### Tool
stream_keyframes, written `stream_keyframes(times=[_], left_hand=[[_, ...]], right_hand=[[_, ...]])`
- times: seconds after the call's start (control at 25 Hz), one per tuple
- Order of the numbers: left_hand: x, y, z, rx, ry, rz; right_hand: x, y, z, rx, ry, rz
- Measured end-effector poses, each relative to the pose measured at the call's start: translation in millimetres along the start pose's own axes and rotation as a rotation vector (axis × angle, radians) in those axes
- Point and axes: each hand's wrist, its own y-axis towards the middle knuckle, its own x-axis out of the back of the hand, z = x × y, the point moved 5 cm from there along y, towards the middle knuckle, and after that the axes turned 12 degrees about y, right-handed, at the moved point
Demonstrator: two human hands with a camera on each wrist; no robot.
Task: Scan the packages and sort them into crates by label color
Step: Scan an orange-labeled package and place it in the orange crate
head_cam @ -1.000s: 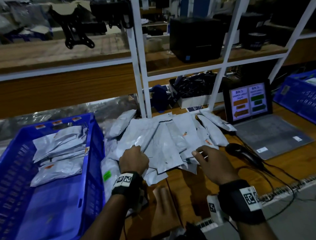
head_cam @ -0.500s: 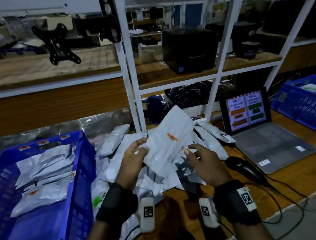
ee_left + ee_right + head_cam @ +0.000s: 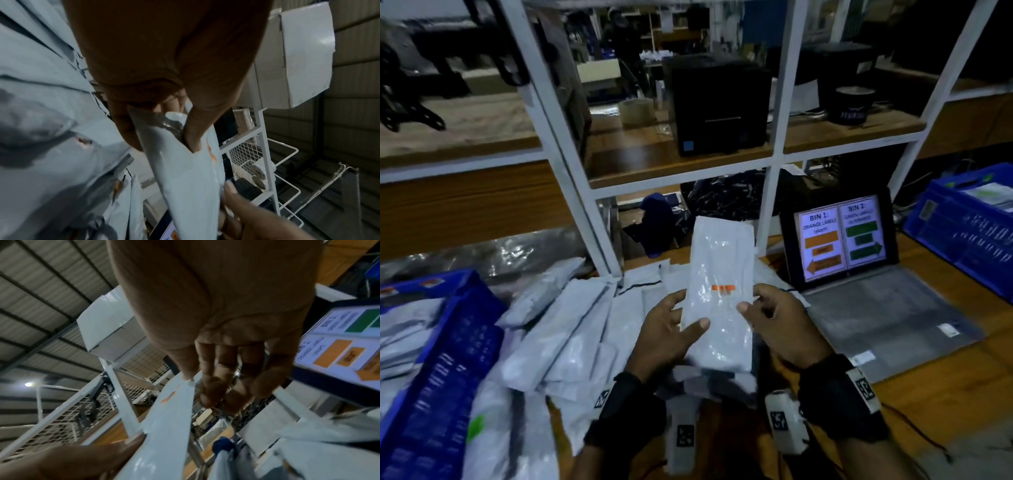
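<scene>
I hold a white plastic package point(image 3: 717, 260) upright above the pile, its orange label point(image 3: 723, 288) facing me. My left hand point(image 3: 690, 310) grips its lower left edge, thumb on the front and fingers behind. My right hand point(image 3: 751, 298) pinches the right edge beside the label. In the left wrist view the thumb point(image 3: 197, 129) presses on the package point(image 3: 185, 178). In the right wrist view the package point(image 3: 170, 418) meets my right hand's thumb, the fingers point(image 3: 216, 386) curled behind it. A pile of white packages point(image 3: 585, 325) covers the table below.
A blue crate point(image 3: 448, 359) holding several packages stands at the left; another blue crate point(image 3: 969, 233) at the far right. An open laptop point(image 3: 839, 240) shows orange and green bin instructions. White shelf posts point(image 3: 770, 212) rise just behind the pile.
My left hand lifted the package off the pile and turned it upright. My right hand came up and took its right edge. The label now faces me squarely.
</scene>
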Motion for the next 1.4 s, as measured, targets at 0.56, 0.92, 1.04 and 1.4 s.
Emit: stream_keyframes(times=[0.56, 0.92, 1.04, 1.4], left_hand=[[-115, 2, 23, 0.057, -0.168, -0.375], [-128, -15, 24, 0.031, -0.208, -0.447], [-129, -20, 29, 0.043, -0.208, -0.444], [-139, -37, 37, 0.075, -0.170, -0.450]], right_hand=[[122, -18, -158, -0.577, -0.439, 0.352], [145, -19, -59, -0.337, 0.084, 0.102], [130, -31, -41, -0.302, 0.137, 0.164], [103, -49, -40, -0.297, 0.229, 0.287]])
